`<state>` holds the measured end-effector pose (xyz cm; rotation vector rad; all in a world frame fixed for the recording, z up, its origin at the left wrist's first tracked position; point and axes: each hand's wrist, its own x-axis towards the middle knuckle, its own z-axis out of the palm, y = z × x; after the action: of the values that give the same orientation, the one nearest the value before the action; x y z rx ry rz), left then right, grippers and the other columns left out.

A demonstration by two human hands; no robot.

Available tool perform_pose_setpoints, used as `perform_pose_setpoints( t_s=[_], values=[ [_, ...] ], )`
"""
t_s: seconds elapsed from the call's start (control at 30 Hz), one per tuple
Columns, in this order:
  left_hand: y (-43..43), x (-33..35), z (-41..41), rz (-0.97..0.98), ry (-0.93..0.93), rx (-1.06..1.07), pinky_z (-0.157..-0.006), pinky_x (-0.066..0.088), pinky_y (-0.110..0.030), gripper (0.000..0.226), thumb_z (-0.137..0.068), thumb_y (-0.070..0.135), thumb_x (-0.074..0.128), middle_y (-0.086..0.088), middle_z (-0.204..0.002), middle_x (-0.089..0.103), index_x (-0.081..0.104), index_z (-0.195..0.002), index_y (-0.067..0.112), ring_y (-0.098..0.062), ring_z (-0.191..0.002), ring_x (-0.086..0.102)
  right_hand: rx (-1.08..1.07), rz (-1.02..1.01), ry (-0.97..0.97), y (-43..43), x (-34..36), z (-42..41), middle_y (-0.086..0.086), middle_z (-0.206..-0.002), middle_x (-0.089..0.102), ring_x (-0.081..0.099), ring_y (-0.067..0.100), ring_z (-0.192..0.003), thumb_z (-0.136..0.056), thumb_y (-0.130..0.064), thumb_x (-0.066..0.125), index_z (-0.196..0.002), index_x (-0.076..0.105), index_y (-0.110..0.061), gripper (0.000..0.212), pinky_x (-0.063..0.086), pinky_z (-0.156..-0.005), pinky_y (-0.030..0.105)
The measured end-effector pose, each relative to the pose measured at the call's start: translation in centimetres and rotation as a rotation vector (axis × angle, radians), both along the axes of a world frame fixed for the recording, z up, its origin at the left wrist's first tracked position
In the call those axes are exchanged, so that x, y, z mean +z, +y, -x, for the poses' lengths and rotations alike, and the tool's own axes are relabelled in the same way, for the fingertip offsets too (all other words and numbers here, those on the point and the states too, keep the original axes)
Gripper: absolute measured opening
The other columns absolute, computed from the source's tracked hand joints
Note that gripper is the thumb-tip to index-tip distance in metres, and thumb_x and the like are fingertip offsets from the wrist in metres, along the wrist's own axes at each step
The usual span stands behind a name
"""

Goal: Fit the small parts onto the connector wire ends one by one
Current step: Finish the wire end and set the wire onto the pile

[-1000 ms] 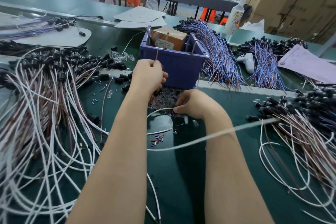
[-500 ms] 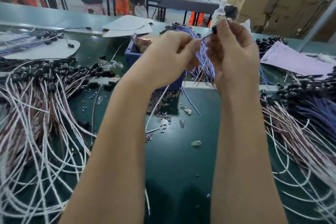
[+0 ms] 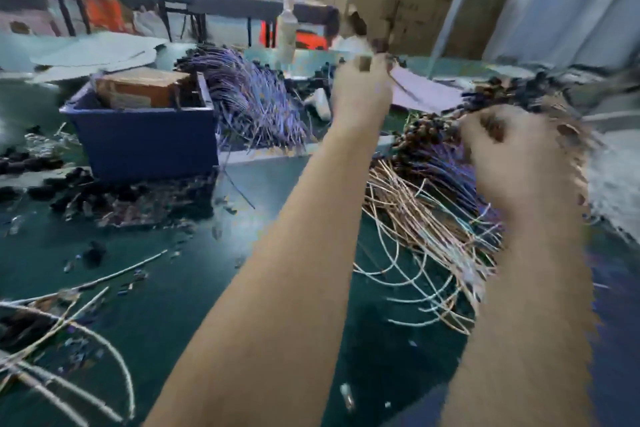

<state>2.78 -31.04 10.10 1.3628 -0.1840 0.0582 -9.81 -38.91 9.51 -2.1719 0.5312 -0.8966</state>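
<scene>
Seemingly, the left hand [image 3: 362,94], raised right of centre, pinches a small dark piece [image 3: 364,63] at its fingertips. The right hand [image 3: 516,156] curls over the heap of brown and white wires with black connector ends [image 3: 426,204] at mid-right; blur hides whether it grips one. Best to single out one wire end, steady both hands, and push the piece on squarely.

Right side: heap of thin white and brown wires with black connector heads [image 3: 426,218], loops fanned toward you, heads bunched at the far end. Left of centre: scattered small dark parts [image 3: 145,198], lying loose, blurred. One small dark piece [image 3: 365,62] at the fingertips of your left hand [image 3: 360,94]; too blurred to identify.
</scene>
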Motion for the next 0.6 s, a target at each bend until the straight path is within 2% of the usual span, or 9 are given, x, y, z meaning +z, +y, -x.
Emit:
perform_pose_setpoints(
  t_s=[0.03,0.1,0.13,0.2,0.33,0.4,0.5,0.6],
  values=[
    [-1.0,-1.7,-0.2,-0.086,0.048,-0.060,-0.064,0.047,-0.031,0.024,-0.096,0.015,0.050,-0.024,-0.103,0.065,0.063,-0.109,-0.001,-0.026,-0.072,0.056,-0.068,0.052,0.131,-1.0,-1.1,-0.3,0.002,-0.079,0.062,0.057,0.018,-0.072,-0.094,-0.028,0.054,-0.093,0.066,-0.019,0.016,0.041,-0.063,0.019],
    [-2.9,-6.7,-0.3,-0.270,0.223,-0.160,-0.086,0.054,-0.040,0.025,-0.091,0.007,0.053,-0.026,-0.108,0.066,0.063,-0.109,-0.007,-0.032,-0.090,0.066,-0.136,0.064,0.349,-2.4,-4.5,-1.2,0.012,-0.096,0.067,0.060,0.031,-0.093,-0.093,-0.020,0.056,-0.099,0.068,-0.011,0.016,0.042,-0.074,0.029],
    [-3.8,-8.8,0.4,-0.344,0.295,-0.202,-0.090,0.053,-0.043,0.025,-0.088,0.003,0.055,-0.028,-0.109,0.066,0.063,-0.108,-0.009,-0.036,-0.099,0.066,-0.156,0.025,0.438,-3.2,-6.6,-1.7,0.014,-0.102,0.068,0.060,0.032,-0.098,-0.093,-0.019,0.056,-0.102,0.067,-0.010,0.017,0.040,-0.075,0.030],
    [-4.8,-11.2,1.4,-0.437,0.328,-0.217,-0.087,0.055,-0.045,0.019,-0.083,0.001,0.057,-0.026,-0.102,0.068,0.066,-0.098,-0.006,-0.036,-0.097,0.067,-0.209,-0.023,0.543,-3.6,-9.5,-2.3,0.013,-0.107,0.067,0.059,0.031,-0.102,-0.092,-0.020,0.057,-0.103,0.066,-0.011,0.017,0.041,-0.078,0.030],
    [-4.1,-12.1,0.6,-0.677,0.136,-0.148,-0.075,0.057,-0.035,0.018,-0.085,0.013,0.056,-0.015,-0.085,0.070,0.067,-0.087,-0.001,-0.029,-0.081,0.068,-0.318,-0.025,0.530,-4.2,-11.3,-3.4,0.009,-0.108,0.064,0.057,0.032,-0.104,-0.087,-0.021,0.060,-0.103,0.063,-0.018,0.016,0.047,-0.091,0.041],
    [-3.1,-11.4,-0.2,-0.708,0.083,-0.176,-0.071,0.054,-0.032,0.022,-0.087,0.017,0.055,-0.014,-0.082,0.069,0.067,-0.086,-0.001,-0.028,-0.075,0.065,-0.306,-0.007,0.419,-3.7,-10.5,-3.6,0.007,-0.103,0.064,0.057,0.031,-0.101,-0.085,-0.019,0.061,-0.099,0.061,-0.018,0.014,0.047,-0.087,0.040],
    [-1.0,-10.2,-1.2,-0.719,0.029,-0.205,-0.067,0.048,-0.030,0.021,-0.090,0.024,0.053,-0.017,-0.087,0.070,0.062,-0.081,0.006,-0.025,-0.069,0.055,-0.132,-0.021,0.319,-2.1,-9.2,-3.8,0.003,-0.088,0.064,0.058,0.023,-0.085,-0.083,-0.023,0.066,-0.086,0.063,-0.017,0.007,0.042,-0.073,0.028],
    [1.3,-9.3,-1.5,-0.611,0.035,-0.158,-0.073,0.050,-0.034,0.018,-0.091,0.023,0.051,-0.017,-0.094,0.071,0.060,-0.083,0.009,-0.030,-0.081,0.063,0.080,-0.021,0.466,0.6,-8.6,-5.1,0.006,-0.087,0.065,0.059,0.025,-0.085,-0.087,-0.031,0.064,-0.086,0.061,-0.019,0.012,0.043,-0.075,0.027]
  ],
)
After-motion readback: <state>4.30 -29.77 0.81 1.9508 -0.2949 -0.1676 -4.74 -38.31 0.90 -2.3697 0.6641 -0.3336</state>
